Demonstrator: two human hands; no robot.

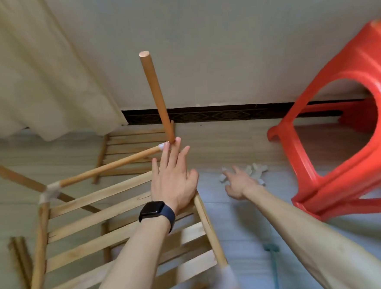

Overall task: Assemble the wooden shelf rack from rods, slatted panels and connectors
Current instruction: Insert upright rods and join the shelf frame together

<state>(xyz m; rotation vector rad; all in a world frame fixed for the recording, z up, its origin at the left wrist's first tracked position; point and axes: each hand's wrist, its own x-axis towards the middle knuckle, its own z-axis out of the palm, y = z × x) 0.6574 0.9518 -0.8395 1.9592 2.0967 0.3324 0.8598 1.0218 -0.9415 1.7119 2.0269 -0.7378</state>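
The part-built rack fills the lower left: a slatted panel [113,219] framed by wooden rods joined with white connectors [49,193]. At its far corner an upright rod [155,95] rises from a white connector [162,145]. My left hand [172,179], wearing a dark watch, lies with straight fingers over that corner, fingertips touching the base of the upright rod. My right hand [238,184] reaches out over the floor, fingers spread, just short of a small pile of white connectors [255,170]. It holds nothing.
A red plastic stool [351,137] stands on the right, close to the loose connectors. Another slatted panel [135,143] lies on the floor near the wall. Loose rods [19,253] lie at lower left. A curtain [33,76] hangs at upper left.
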